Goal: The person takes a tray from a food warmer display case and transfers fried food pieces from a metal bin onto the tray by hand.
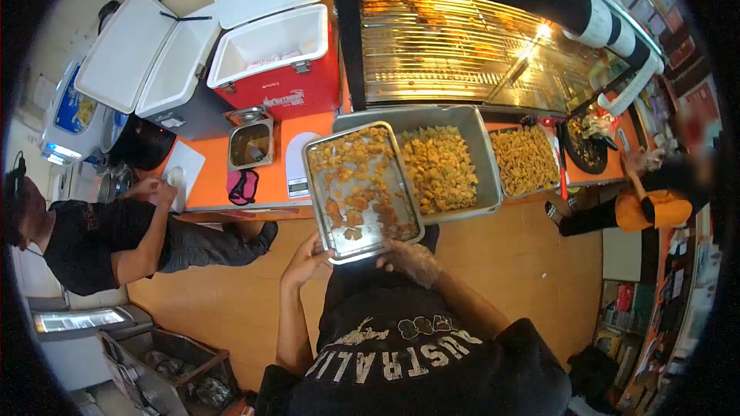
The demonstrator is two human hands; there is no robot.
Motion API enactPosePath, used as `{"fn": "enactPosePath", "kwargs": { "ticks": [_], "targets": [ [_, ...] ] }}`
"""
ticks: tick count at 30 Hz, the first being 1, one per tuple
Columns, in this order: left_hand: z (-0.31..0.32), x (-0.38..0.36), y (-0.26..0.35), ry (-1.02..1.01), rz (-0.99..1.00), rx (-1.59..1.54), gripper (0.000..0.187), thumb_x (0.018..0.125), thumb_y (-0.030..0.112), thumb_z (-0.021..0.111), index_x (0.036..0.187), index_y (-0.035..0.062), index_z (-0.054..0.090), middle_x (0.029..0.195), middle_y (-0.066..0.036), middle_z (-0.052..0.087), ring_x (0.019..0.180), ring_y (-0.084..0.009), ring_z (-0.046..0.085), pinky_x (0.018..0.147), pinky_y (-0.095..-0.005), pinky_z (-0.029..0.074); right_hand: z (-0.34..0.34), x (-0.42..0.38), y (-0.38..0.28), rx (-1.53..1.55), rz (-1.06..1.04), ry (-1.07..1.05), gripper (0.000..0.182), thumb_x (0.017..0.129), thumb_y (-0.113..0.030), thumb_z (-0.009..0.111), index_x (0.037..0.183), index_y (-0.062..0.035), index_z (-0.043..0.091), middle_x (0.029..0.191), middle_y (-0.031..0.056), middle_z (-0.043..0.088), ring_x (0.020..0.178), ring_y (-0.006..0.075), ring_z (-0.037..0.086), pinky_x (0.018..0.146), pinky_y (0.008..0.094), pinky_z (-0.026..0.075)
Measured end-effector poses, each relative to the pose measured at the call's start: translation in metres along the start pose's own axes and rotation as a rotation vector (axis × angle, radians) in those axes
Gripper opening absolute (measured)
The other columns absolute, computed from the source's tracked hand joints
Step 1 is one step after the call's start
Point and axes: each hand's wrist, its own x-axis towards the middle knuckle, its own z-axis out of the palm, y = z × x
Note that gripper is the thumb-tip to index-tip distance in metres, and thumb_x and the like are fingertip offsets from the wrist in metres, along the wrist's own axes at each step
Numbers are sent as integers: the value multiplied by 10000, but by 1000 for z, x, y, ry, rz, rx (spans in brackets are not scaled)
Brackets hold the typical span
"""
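Note:
A metal tray (362,192) with scattered pieces of browned food is held tilted, its far edge over a large grey tub (489,162). My left hand (307,260) grips the tray's near left corner. At its near right edge my right hand (411,262), in a clear glove, is closed on the rim. Chopped golden food (441,168) fills the part of the tub that shows; the tray hides the rest. Right of the tub lies another tray of small brown pieces (526,160).
A red cooler (304,81), a dark cooler (185,92), a metal container (251,143) and a scale (298,187) are on the orange counter. A lit display case (462,50) stands behind. One person is at the left, another at the right by a black pan (583,154).

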Motion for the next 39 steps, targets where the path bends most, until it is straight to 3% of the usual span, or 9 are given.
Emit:
{"fn": "enactPosePath", "kwargs": {
  "ticks": [3, 5, 9, 13, 21, 29, 32, 34, 39],
  "targets": [
    [-4, -7, 3, 0, -16, -6, 674, 924, 13, 612, 1523, 113, 320, 1099, -49, 623, 923, -138, 632, 629, -268, 572, -1, 11, 2, -61, 82, -51, 391, 957, -341, 643, 1089, 26, 633, 910, 116, 697, 828, 193, 673, 691, 293, 518],
    [-8, -6, -7, 61, -6, -15, 668, 924, 14, 614, 1519, 109, 327, 1103, -41, 624, 938, -139, 633, 650, -266, 572, 10, 1, 5, -81, 43, 76, 388, 962, -346, 634, 1074, 26, 641, 917, 117, 697, 798, 187, 677, 684, 290, 532],
    [-12, -9, -9, 97, 1, -34, 610, 910, 60, 649, 1469, 93, 409, 1179, -50, 644, 930, -142, 648, 670, -288, 576, 14, -2, -2, -87, -64, -37, 407, 985, -364, 589, 1070, 30, 636, 936, 117, 696, 783, 178, 671, 684, 285, 536],
    [-15, -14, 0, 94, -26, 34, 589, 903, 117, 669, 1445, 95, 440, 1140, -37, 663, 931, -134, 658, 662, -270, 557, 16, 9, -3, -228, 92, -27, 401, 1001, -372, 560, 1107, 9, 622, 936, 88, 683, 812, 163, 665, 678, 277, 527],
    [-39, 0, 1, 103, -40, 65, 599, 898, 84, 662, 1455, 108, 442, 1162, -42, 648, 965, -125, 637, 673, -261, 556, 22, 32, -12, -266, 109, -26, 406, 965, -418, 611, 956, -17, 674, 909, 102, 699, 737, 167, 662, 667, 278, 532],
    [-56, 31, 22, 18, 23, 130, 611, 889, 54, 653, 1457, 81, 431, 1249, -38, 624, 897, -103, 637, 495, -214, 475, 28, 49, -17, -94, 149, 100, 457, 923, -403, 675, 1164, -21, 604, 1020, 151, 705, 741, 189, 652, 655, 274, 537],
    [-66, 39, 17, -6, 37, 112, 606, 884, 39, 642, 1454, 91, 441, 1223, -23, 637, 895, -94, 630, 474, -209, 461, -5, 80, 6, 275, 45, -155, 396, 951, -376, 636, 1151, -40, 569, 1060, 171, 667, 745, 227, 663, 701, 342, 575],
    [-65, 39, 20, 5, 42, 109, 605, 882, 31, 637, 1452, 94, 445, 1207, -22, 643, 900, -92, 629, 465, -208, 456, 29, 56, -23, 131, 186, 27, 398, 967, -394, 592, 1190, -66, 555, 1049, 159, 668, 742, 231, 665, 698, 341, 574],
    [-64, 42, 17, 19, 30, 96, 593, 887, 11, 620, 1448, 107, 454, 1160, -20, 657, 904, -88, 627, 442, -206, 451, 26, 43, -37, 34, 210, -77, 471, 950, -452, 586, 1188, -48, 550, 1039, 148, 674, 717, 228, 658, 645, 322, 563]
  ]
}}
